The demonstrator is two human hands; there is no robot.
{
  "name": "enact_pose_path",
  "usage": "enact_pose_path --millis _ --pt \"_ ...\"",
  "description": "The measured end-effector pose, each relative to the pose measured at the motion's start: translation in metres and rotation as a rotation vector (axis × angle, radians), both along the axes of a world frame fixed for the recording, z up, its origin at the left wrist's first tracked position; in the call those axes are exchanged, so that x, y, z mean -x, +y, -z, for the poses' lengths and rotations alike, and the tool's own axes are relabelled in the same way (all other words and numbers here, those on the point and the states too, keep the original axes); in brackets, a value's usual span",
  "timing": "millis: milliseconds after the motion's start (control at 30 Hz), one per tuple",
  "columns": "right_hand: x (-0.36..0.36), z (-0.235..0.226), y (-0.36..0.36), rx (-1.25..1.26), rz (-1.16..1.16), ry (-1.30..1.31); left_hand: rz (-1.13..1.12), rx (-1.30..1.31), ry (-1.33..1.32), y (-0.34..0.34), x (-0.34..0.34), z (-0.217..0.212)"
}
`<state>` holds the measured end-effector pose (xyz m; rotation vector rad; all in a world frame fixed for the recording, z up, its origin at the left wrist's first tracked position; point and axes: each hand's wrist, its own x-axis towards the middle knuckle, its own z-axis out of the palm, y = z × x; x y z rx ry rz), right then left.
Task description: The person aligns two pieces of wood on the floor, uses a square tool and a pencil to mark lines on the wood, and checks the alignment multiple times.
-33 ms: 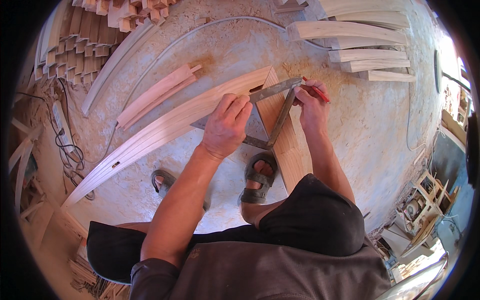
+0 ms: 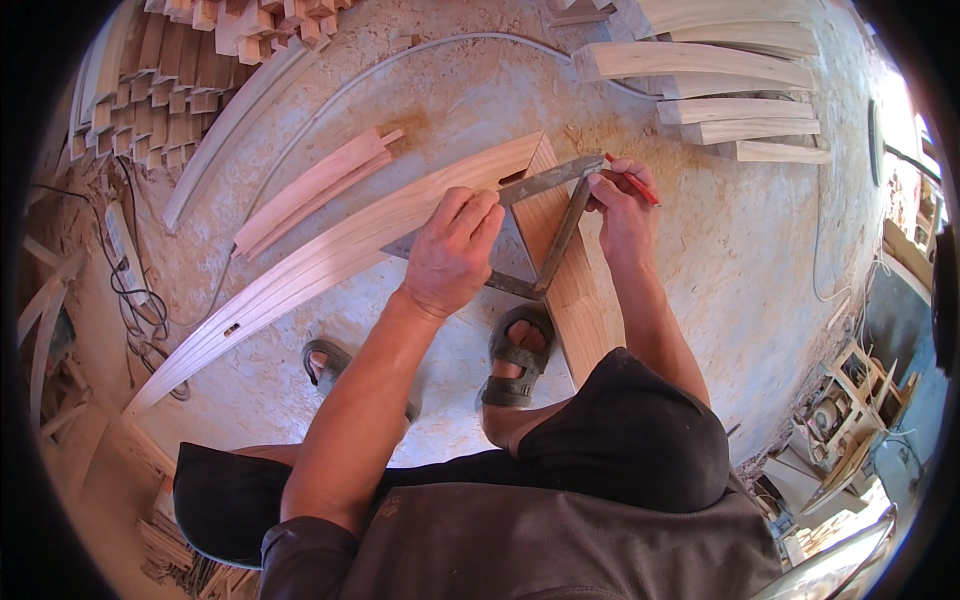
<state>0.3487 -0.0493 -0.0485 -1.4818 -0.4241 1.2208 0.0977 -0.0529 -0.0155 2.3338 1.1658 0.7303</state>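
A long curved wooden piece (image 2: 330, 240) slants across the floor to an angled end, where it meets a second wooden board (image 2: 572, 300) running back toward my leg. A small slot shows near its left end. Over the joint lies a dark metal square (image 2: 563, 236) with a triangular frame. My left hand (image 2: 455, 248) is closed on the square's left side; its fingertips hide part of the bar. At the square's far right corner, my right hand (image 2: 625, 210) pinches close to the metal and holds a red pencil (image 2: 642, 188), which points out to the right.
Two short curved wood strips (image 2: 315, 190) lie beyond the long piece. Stacked wooden blanks (image 2: 160, 85) fill the far left, and curved blanks (image 2: 740, 110) lie far right. A grey cable (image 2: 440, 42) crosses the floor. My sandalled foot (image 2: 517, 350) stands beside the board.
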Motion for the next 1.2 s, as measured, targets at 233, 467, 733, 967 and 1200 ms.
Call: enact_pose_path --millis 233,467,733,967,1200 --pt "-0.003 0.001 -0.001 0.017 -0.019 -0.008 0.022 -0.036 0.064 0.001 0.0 -0.001" --pt "-0.013 -0.009 -0.003 0.037 -0.044 -0.147 0.03 -0.075 0.075 0.002 0.001 0.001" --pt "-0.026 -0.083 0.014 -0.197 -0.408 -0.541 0.042 -0.051 0.075 0.002 0.001 -0.004" --pt "-0.012 -0.081 0.045 -0.251 -0.803 -0.556 0.075 -0.056 0.087 0.002 0.002 -0.001" --pt "0.006 -0.075 0.057 -0.129 -0.906 -0.458 0.084 -0.033 0.118 0.003 0.003 -0.003"
